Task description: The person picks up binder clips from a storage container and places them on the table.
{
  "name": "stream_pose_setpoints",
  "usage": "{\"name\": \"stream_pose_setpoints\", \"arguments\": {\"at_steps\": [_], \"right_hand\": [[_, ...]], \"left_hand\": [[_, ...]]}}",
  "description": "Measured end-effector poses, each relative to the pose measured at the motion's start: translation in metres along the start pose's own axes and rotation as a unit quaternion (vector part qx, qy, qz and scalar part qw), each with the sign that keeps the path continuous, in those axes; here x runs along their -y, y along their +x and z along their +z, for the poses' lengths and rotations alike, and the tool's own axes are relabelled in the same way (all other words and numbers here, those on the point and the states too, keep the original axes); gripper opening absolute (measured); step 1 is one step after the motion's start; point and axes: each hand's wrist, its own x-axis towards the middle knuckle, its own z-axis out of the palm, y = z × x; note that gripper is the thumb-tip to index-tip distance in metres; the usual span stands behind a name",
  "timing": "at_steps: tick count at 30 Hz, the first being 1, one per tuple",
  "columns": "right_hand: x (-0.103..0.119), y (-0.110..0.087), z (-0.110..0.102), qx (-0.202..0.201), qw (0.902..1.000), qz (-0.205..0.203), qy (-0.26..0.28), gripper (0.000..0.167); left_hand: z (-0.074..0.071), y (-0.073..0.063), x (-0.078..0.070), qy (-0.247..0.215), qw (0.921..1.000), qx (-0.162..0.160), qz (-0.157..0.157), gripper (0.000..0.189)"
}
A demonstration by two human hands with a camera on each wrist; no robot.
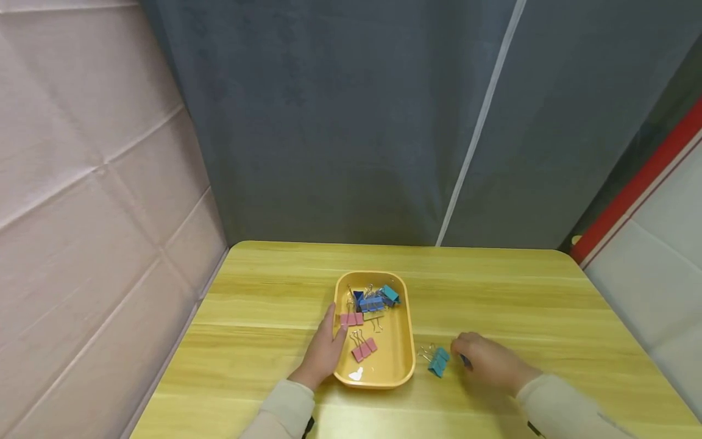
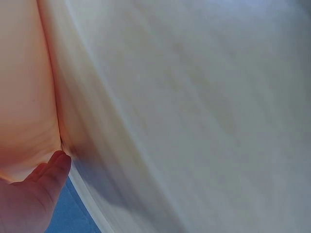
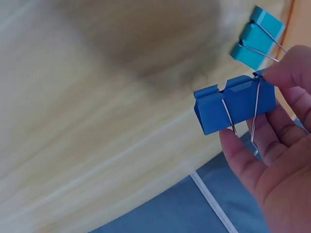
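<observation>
My left hand (image 1: 320,356) grips the left wall of a yellow tray (image 1: 410,350), thumb over the rim and fingers along the outside. In the left wrist view, the fingertips (image 2: 60,159) lie against the tray's outer side. Right of the tray, my right hand (image 1: 490,363) pinches a blue binder clip (image 3: 238,103) between thumb and fingers, its wire handles pointing toward the palm. A teal binder clip (image 1: 439,362) lies on the table between this hand and the tray. Inside the tray are pink binder clips (image 1: 364,350), a blue one (image 1: 372,304), a teal one (image 1: 390,293) and a yellow-green one (image 1: 373,316).
The wooden table (image 1: 274,292) ends at a dark grey curtain (image 1: 340,134) behind it. A pale panelled wall (image 1: 99,201) stands to the left. On the right there is a white surface with a red strip (image 1: 641,183).
</observation>
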Motion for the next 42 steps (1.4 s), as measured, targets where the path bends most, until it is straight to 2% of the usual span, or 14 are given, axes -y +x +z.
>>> {"name": "stream_pose_setpoints", "arguments": {"at_steps": [8,17,27,35,42], "right_hand": [[0.001,-0.009,0.017,-0.036,0.9993,0.002,-0.006,0.029],[-0.005,-0.013,0.034,-0.08,0.9937,-0.03,-0.073,0.032],[-0.005,-0.014,0.041,-0.081,0.9917,-0.028,-0.096,0.029],[-0.005,-0.014,0.042,-0.061,0.9908,-0.02,-0.119,0.026],[-0.005,-0.014,0.043,-0.062,0.9875,-0.029,-0.142,0.024]], "left_hand": [[0.0,0.001,0.0,0.001,1.0,0.0,-0.004,0.063],[0.0,-0.001,-0.001,0.0,1.0,0.0,-0.009,0.064],[-0.001,-0.001,-0.002,0.0,1.0,0.001,-0.003,0.064],[-0.001,0.0,-0.002,-0.001,1.0,0.0,-0.005,0.063],[0.0,0.001,-0.001,0.0,1.0,-0.001,-0.003,0.063]]}}
